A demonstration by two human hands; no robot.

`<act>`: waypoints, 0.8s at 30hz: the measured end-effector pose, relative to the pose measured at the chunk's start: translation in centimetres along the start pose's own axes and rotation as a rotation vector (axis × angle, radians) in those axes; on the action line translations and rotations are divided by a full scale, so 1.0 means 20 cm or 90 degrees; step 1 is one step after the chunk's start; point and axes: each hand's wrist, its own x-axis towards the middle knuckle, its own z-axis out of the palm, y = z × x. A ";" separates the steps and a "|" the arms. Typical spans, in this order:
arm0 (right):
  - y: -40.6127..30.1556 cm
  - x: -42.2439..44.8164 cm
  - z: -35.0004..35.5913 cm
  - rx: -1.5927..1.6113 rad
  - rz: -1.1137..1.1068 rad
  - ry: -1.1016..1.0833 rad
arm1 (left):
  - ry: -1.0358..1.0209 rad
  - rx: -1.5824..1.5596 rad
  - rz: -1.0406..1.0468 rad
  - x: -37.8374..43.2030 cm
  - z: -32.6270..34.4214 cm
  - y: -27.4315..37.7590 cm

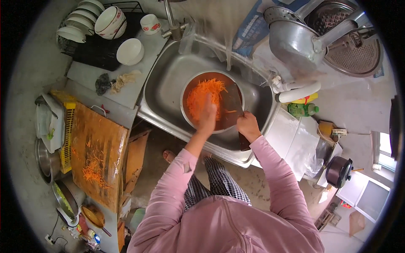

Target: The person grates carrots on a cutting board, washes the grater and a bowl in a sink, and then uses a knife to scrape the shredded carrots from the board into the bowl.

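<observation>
My right hand (248,124) grips a cleaver (232,98) by its dark handle, which sticks out below the fist. The broad blade reaches into a round metal basin (184,109) standing in the stainless-steel sink (167,63). Shredded carrot (197,101) is heaped on the basin's left side, and a few shreds cling to the blade. My left hand (207,117), slightly blurred, is stretched out over the heap, beside the blade. Its fingers are extended; whether the palm touches the carrot or the blade is unclear.
Left of me, a wooden cutting board (98,142) bears scattered carrot shreds. White bowls (130,51) and a steel scrubber (103,84) sit on the counter beyond. A faucet (174,28) rises behind the sink. Aluminium pans (291,44) hang at the upper right, near a green bottle (302,109).
</observation>
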 end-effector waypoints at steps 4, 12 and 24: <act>-0.02 0.01 0.00 0.035 -0.001 -0.024 | -0.201 -0.323 0.161 -0.11 0.18 0.16; -0.04 -0.24 -0.13 0.206 0.034 -0.052 | 0.030 0.175 0.284 0.06 0.02 0.00; 0.02 -0.23 -0.04 0.222 0.004 0.071 | -0.153 0.219 0.317 -0.19 -0.07 0.19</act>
